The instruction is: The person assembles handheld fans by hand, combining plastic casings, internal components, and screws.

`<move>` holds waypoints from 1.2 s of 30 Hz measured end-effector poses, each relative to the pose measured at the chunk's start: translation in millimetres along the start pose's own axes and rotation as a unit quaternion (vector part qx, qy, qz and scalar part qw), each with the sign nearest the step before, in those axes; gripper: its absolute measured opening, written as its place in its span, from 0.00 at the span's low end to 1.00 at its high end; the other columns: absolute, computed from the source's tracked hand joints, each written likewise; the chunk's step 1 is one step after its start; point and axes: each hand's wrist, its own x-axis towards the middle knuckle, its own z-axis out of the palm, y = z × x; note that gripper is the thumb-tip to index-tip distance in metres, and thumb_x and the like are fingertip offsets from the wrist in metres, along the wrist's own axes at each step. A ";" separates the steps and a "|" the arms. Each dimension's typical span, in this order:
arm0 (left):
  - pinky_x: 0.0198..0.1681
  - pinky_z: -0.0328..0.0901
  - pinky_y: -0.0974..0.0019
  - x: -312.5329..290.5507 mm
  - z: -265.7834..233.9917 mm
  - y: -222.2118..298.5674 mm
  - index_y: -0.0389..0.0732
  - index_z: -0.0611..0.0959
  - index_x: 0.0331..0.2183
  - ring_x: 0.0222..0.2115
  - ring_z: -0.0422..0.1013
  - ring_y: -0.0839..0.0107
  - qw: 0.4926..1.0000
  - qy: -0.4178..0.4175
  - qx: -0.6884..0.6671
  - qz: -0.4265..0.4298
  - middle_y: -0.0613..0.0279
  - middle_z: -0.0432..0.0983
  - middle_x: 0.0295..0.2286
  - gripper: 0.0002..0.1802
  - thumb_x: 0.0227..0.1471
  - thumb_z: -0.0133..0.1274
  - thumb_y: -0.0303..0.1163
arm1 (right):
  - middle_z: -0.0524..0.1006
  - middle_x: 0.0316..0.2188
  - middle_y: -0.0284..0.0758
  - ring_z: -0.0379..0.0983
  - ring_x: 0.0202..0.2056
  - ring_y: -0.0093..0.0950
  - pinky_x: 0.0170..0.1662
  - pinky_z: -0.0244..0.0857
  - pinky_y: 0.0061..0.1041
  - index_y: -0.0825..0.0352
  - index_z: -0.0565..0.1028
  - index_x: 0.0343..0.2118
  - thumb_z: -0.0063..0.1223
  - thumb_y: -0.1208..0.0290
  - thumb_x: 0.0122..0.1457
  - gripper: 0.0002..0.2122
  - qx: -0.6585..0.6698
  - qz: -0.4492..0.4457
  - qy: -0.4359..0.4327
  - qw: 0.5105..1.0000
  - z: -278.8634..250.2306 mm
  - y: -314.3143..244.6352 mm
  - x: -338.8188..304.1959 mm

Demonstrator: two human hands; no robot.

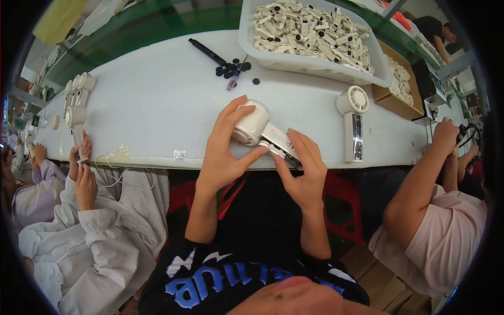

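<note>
Both hands on the fan (261, 131) at the counter (157, 105) edge — left hand (223, 152) cups its round head, right hand (303, 170) pinches the handle — seemingly mid-assembly, and seating the handle part will likely need steady, aligned pressure.

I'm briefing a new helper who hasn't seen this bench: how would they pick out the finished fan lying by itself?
Start at the long white table and find the big white bin of small parts at its far edge. Just in front of the bin's right end lies a cream handheld fan, round head away from the person. Unlike the fan in the left hand and right hand, nobody touches it.
</note>
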 end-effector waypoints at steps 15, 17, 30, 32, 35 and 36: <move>0.53 0.67 0.58 -2.9 6.6 -1.2 0.40 0.74 0.52 0.55 0.66 0.52 0.996 0.039 0.071 0.036 0.48 0.65 0.56 0.40 0.34 0.71 0.27 | 0.78 0.44 0.44 0.74 0.45 0.39 0.48 0.69 0.30 0.74 0.76 0.48 0.68 0.77 0.46 0.23 -0.027 -0.037 -0.036 0.998 -6.1 4.7 2.5; 0.56 0.67 0.58 -5.2 6.4 -6.7 0.37 0.71 0.54 0.56 0.64 0.55 0.995 0.030 0.083 0.045 0.46 0.61 0.58 0.42 0.35 0.71 0.24 | 0.77 0.45 0.44 0.74 0.45 0.39 0.48 0.69 0.30 0.74 0.75 0.48 0.68 0.77 0.46 0.24 -0.014 -0.025 -0.030 0.999 -4.6 5.7 1.0; 0.55 0.68 0.58 -5.1 8.6 -6.5 0.35 0.72 0.54 0.56 0.65 0.57 0.996 0.029 0.082 0.034 0.46 0.59 0.59 0.43 0.32 0.71 0.20 | 0.78 0.43 0.44 0.75 0.42 0.40 0.45 0.70 0.31 0.73 0.75 0.48 0.69 0.76 0.45 0.24 -0.041 -0.044 -0.005 0.998 -1.4 8.7 -0.7; 0.55 0.68 0.58 -5.2 9.7 -8.1 0.35 0.72 0.54 0.56 0.65 0.57 0.996 0.030 0.084 0.032 0.46 0.60 0.59 0.43 0.32 0.71 0.20 | 0.78 0.43 0.44 0.75 0.42 0.39 0.45 0.70 0.31 0.72 0.75 0.47 0.69 0.75 0.45 0.24 -0.039 -0.031 -0.013 0.999 -3.7 9.3 0.3; 0.55 0.68 0.58 -6.7 8.3 -6.5 0.36 0.72 0.54 0.56 0.65 0.57 0.995 0.035 0.093 0.021 0.46 0.61 0.58 0.44 0.32 0.71 0.21 | 0.78 0.42 0.44 0.76 0.41 0.39 0.44 0.70 0.31 0.72 0.75 0.47 0.69 0.75 0.45 0.24 -0.027 -0.003 -0.034 0.999 -5.9 4.1 4.0; 0.55 0.69 0.59 -7.3 10.1 -6.5 0.36 0.72 0.54 0.57 0.65 0.57 0.993 0.045 0.103 0.037 0.46 0.61 0.58 0.44 0.32 0.71 0.21 | 0.78 0.42 0.44 0.76 0.41 0.39 0.44 0.71 0.31 0.72 0.75 0.46 0.69 0.75 0.45 0.23 -0.042 -0.002 -0.035 0.998 -7.1 1.4 6.2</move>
